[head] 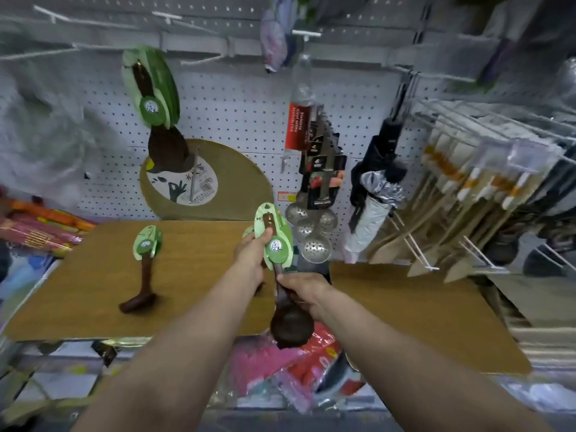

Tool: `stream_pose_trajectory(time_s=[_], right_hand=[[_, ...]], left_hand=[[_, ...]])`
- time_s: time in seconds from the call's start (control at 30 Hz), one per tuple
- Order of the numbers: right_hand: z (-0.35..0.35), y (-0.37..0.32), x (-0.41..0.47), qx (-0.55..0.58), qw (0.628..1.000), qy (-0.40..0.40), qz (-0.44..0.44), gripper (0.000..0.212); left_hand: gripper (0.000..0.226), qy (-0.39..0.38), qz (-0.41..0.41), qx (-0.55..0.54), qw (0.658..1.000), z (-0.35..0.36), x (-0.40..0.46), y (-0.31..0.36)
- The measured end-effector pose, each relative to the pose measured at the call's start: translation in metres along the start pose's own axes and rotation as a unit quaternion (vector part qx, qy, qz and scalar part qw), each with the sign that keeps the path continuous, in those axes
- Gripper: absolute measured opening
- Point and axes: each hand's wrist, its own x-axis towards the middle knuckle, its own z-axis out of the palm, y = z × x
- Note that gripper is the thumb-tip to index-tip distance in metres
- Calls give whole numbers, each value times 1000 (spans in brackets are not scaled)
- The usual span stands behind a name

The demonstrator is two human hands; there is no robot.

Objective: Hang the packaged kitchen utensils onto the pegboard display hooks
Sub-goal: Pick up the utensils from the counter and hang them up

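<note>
I hold a dark wooden ladle (291, 328) with a green card sleeve (276, 241) above the wooden shelf (193, 266). My left hand (252, 254) pinches the card near its top. My right hand (304, 291) grips the ladle's handle just above the bowl. A second carded utensil (141, 272) lies on the shelf to the left. Several more of the same green-carded utensils (156, 98) hang from a hook on the white pegboard (237, 107) at upper left.
Bare white hooks (199, 62) stick out along the pegboard's top. Packaged knives (324, 163) and metal skimmers (314, 232) hang right of centre, a folded umbrella (377, 188) beside them. Wooden spatulas (461, 213) fill the right rack. A round board (224, 182) leans against the pegboard.
</note>
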Motion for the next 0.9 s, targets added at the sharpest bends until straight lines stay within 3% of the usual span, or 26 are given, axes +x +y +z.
stream_pose_trajectory(time_s=[0.1, 0.2, 0.4, 0.5, 0.63, 0.9], right_hand=[[-41, 15, -45, 24, 1000, -1, -6, 14], [-87, 31, -85, 56, 998, 11, -9, 7], [-207, 54, -161, 141, 985, 93, -38, 10], [-267, 63, -191, 149, 978, 140, -52, 8], [-345, 76, -211, 177, 961, 201, -65, 7], [-494, 79, -231, 250, 924, 273, -98, 9]], left_hand=[[23, -27, -2, 16, 999, 24, -42, -26], [21, -49, -3, 41, 998, 64, -82, -55], [36, -156, -16, 61, 986, 178, -138, -127], [25, -205, -23, 75, 976, 235, -174, -158], [36, -263, -38, 101, 959, 314, -210, -195], [18, -362, -61, 115, 923, 479, -250, -266]])
